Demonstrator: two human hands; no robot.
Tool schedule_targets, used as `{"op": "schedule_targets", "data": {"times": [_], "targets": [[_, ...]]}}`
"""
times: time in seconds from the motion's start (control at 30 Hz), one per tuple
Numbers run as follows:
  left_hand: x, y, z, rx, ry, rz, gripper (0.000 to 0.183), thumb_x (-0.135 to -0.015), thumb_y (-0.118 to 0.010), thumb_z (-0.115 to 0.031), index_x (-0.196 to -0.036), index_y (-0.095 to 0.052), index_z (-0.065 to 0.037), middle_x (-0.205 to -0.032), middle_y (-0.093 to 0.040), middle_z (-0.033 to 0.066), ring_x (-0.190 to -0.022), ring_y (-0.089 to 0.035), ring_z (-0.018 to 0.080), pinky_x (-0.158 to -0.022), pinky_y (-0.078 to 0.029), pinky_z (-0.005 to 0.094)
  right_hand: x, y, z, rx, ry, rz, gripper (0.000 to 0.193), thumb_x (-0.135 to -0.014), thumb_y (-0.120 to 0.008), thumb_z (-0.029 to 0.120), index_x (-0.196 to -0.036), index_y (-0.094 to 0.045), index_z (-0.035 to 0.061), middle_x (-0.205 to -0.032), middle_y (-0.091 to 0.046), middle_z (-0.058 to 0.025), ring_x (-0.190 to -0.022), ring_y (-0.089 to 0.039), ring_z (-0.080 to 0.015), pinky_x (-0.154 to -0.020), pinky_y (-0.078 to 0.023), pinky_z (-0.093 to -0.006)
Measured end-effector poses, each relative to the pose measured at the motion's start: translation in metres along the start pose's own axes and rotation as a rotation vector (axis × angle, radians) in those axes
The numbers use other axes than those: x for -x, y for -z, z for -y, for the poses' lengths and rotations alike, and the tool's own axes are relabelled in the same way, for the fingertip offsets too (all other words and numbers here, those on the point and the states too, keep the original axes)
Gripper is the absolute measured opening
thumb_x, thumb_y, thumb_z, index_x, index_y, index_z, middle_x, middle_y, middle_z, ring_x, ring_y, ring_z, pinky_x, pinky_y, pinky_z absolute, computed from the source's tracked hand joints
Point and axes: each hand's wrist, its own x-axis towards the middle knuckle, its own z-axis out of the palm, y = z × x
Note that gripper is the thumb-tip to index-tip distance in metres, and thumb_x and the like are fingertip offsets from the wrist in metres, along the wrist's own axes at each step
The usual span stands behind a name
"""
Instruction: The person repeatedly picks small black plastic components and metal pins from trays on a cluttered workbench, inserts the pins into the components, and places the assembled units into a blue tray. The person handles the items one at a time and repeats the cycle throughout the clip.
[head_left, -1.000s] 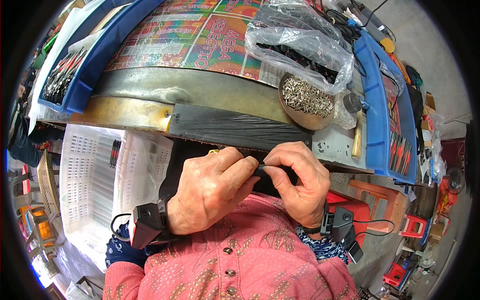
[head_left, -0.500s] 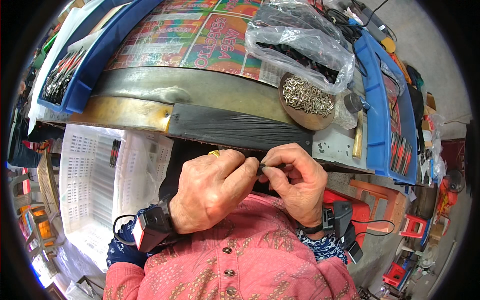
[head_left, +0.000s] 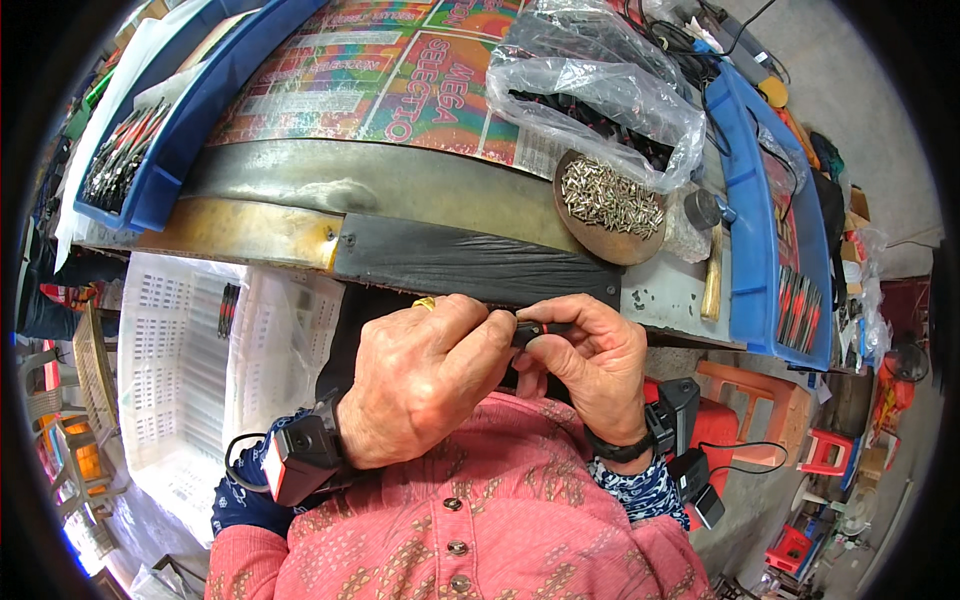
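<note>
Close to my chest, my left hand and my right hand meet at the fingertips over a small black handle-like part. Both hands pinch it, the left from the left end, the right from below and the right end. A gold ring sits on a left finger. The part's far end is hidden by my fingers. The hands hover just below the dark front edge of the workbench.
A round brown dish of small metal pins sits at the bench's right, beside a clear plastic bag of dark parts. Blue trays flank a colourful printed sheet. A white crate stands at lower left.
My hands stay joined on the small black part; the fingers have shifted slightly, and more of the part shows between the fingertips.
</note>
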Motion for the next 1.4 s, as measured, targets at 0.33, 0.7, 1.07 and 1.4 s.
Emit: {"op": "schedule_targets", "data": {"times": [0.33, 0.7, 1.07, 1.4], "targets": [[0.004, -0.005, 0.002, -0.018, -0.031, 0.024, 0.026, -0.072, -0.070, -0.008, -0.096, -0.062, -0.003, -0.079, -0.056, 0.0073, -0.063, -0.060, 0.0227, -0.053, -0.049, 0.0341, -0.002, -0.001, 0.009, 0.043, -0.134, -0.030, 0.009, -0.093, -0.065, 0.003, -0.100, -0.063, -0.0015, -0.077, -0.068, -0.0068, -0.059, -0.063, -0.0076, -0.050, -0.048, -0.0179], [-0.004, -0.007, 0.001, 0.021, -0.008, 0.012, 0.036, -0.066, -0.078, -0.003, -0.099, -0.065, -0.001, -0.080, -0.064, 0.0090, -0.062, -0.063, 0.0240, -0.053, -0.050, 0.0339, -0.004, -0.009, 0.003, 0.081, 0.037, -0.145, 0.006, -0.090, -0.066, -0.002, -0.095, -0.064, -0.0032, -0.082, -0.066, -0.0051, -0.063, -0.062, -0.0059, -0.053, -0.052, -0.0200], [-0.017, -0.007, 0.007, 0.038, 0.005, -0.027, 0.029, -0.069, -0.077, -0.008, -0.095, -0.064, -0.005, -0.079, -0.059, 0.0060, -0.060, -0.060, 0.0230, -0.051, -0.049, 0.0337, -0.006, 0.010, 0.017, 0.422, 0.165, -0.188, 0.018, -0.086, -0.075, 0.004, -0.102, -0.067, -0.0010, -0.082, -0.068, -0.0019, -0.068, -0.061, -0.0049, -0.059, -0.050, -0.0205], [-0.021, 0.004, 0.016, 0.055, 0.082, 0.049, 0.026, -0.075, -0.075, -0.005, -0.098, -0.063, -0.005, -0.081, -0.060, 0.0083, -0.066, -0.062, 0.0267, -0.055, -0.050, 0.0368, -0.039, 0.048, 0.033, 1.406, 0.640, -0.308, 0.038, -0.072, -0.080, 0.012, -0.106, -0.067, 0.0019, -0.096, -0.060, -0.0109, -0.089, -0.055, -0.0317, -0.074, -0.048, -0.0413]]}}
